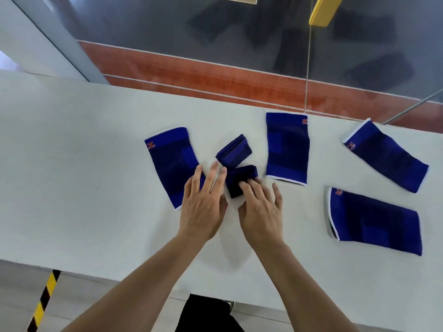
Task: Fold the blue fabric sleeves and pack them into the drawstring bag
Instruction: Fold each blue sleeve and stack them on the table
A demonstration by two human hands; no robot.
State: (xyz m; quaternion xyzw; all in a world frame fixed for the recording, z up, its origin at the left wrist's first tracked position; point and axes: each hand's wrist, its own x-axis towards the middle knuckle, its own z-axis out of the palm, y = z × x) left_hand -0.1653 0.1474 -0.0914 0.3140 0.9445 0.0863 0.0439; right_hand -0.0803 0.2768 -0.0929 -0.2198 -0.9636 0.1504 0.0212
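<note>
Several blue fabric sleeves lie on the white table. Two are folded small in the middle: one lies free, the other sits just in front of it. My right hand rests its straight fingers on the near folded sleeve. My left hand hovers open beside it, over the lower edge of a flat sleeve. Flat sleeves also lie at centre right, far right and near right. No drawstring bag is in view.
The table's far edge meets a glass wall with an orange-brown band. A yellow object hangs at the top right. Black-and-yellow tape marks the floor below the near table edge.
</note>
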